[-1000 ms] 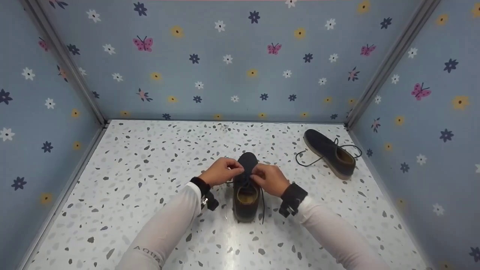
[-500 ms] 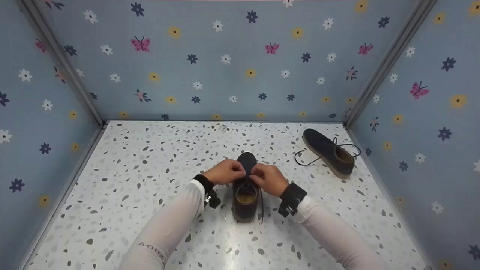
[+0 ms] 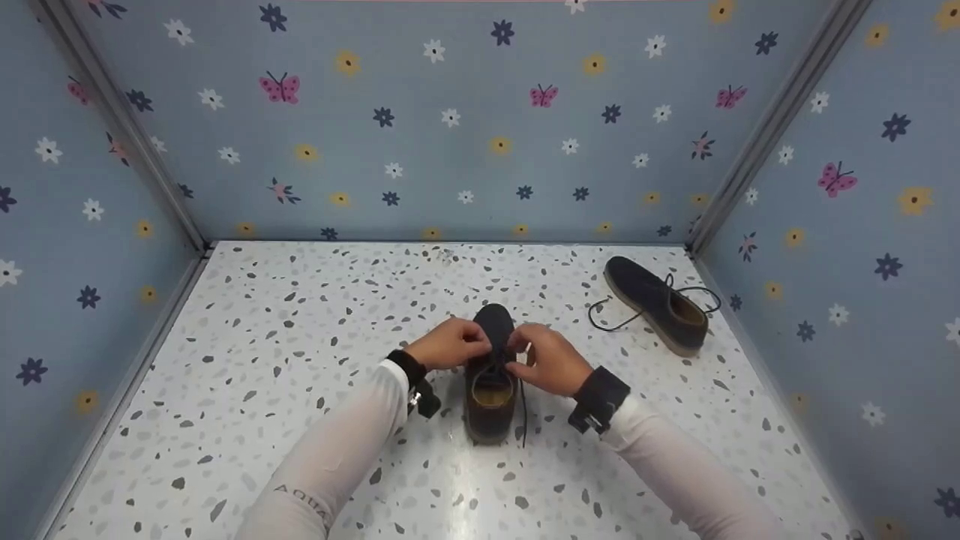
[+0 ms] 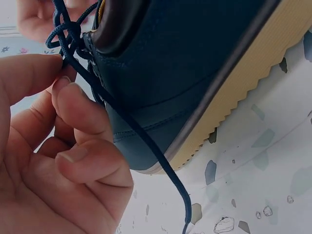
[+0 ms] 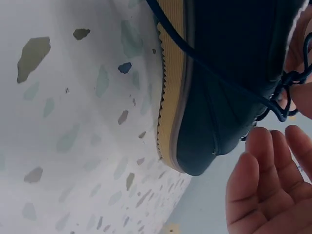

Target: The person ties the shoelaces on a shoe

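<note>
Speckled flooring (image 3: 165, 450) lay before me. Left to right: left hand (image 3: 446, 343) pinched the lace (image 4: 130, 121) at its knot (image 4: 72, 33); near shoe (image 3: 477, 384) stood sole-down between the hands; right hand (image 3: 553, 360), pinching a moment earlier, had parted thumb from forefinger, apparently leaving the left to retain tension; second shoe (image 3: 652, 304) stood farther right
</note>
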Tool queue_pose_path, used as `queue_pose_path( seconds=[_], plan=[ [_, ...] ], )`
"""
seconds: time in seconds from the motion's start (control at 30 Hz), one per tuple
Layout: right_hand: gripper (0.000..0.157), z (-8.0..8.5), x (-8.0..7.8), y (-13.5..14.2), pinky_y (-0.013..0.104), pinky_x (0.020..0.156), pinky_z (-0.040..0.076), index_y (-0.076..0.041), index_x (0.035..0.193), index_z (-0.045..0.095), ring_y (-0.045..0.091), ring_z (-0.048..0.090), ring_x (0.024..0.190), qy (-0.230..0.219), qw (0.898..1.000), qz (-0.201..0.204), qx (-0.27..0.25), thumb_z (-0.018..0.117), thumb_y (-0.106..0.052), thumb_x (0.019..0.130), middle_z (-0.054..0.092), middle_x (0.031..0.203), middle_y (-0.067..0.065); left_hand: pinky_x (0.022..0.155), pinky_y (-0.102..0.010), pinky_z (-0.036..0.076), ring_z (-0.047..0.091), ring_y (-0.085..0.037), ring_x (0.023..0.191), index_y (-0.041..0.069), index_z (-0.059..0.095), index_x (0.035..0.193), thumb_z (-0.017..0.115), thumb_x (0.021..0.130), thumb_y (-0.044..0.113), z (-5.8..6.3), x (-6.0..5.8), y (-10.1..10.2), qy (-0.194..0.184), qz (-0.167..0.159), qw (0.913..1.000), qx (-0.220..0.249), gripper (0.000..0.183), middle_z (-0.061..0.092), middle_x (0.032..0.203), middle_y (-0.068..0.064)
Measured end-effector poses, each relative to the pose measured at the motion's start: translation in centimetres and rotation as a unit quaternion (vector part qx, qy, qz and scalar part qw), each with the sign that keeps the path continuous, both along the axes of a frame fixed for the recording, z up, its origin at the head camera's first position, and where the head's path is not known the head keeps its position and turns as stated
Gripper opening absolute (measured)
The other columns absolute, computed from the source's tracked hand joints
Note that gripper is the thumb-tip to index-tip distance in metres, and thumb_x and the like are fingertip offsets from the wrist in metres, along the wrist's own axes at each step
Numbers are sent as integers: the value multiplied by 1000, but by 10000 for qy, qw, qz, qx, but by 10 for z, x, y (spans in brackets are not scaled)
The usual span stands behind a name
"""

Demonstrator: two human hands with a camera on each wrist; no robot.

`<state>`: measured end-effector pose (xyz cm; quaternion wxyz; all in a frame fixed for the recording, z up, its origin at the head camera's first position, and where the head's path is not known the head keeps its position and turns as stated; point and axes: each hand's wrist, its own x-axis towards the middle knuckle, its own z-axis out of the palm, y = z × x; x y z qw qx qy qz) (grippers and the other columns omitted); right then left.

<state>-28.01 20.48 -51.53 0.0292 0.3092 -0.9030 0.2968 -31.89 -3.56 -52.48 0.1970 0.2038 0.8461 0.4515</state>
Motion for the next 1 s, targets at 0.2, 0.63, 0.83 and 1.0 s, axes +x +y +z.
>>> queue_pose_path(
  seconds=[0.2,0.63,0.83,1.0],
  plan=[
    [28,3,15,-4,24,69,53,-10,102,65,17,63,80,1191,9913,565,12,86,-13,84,64,95,3,63,-25,49,60,-11,72,12,74,99,66,101,26,-1,0,-2,-24,42,10000,35,17,68,87,1],
    [17,-6,19,-15,24,71,56,-12,92,65,12,62,82,1662,9848,496,-69,77,-2,85,62,93,2,64,-24,49,58,-10,71,10,74,100,64,102,26,-2,1,-4,165,-54,9998,99,19,64,85,4],
    [15,-5,12,-5,23,66,48,-13,88,62,9,53,76,948,9950,83,-293,75,-6,87,58,86,2,65,-26,52,60,-11,72,11,74,100,64,103,27,-2,3,-7,99,27,9999,111,19,66,88,2],
    [12,-3,6,0,25,66,46,-12,86,65,9,52,74,737,9961,-171,-456,75,-8,89,60,82,3,65,-25,50,58,-11,71,9,73,101,63,103,25,0,3,-9,9,83,9998,179,19,62,82,3]
  ],
)
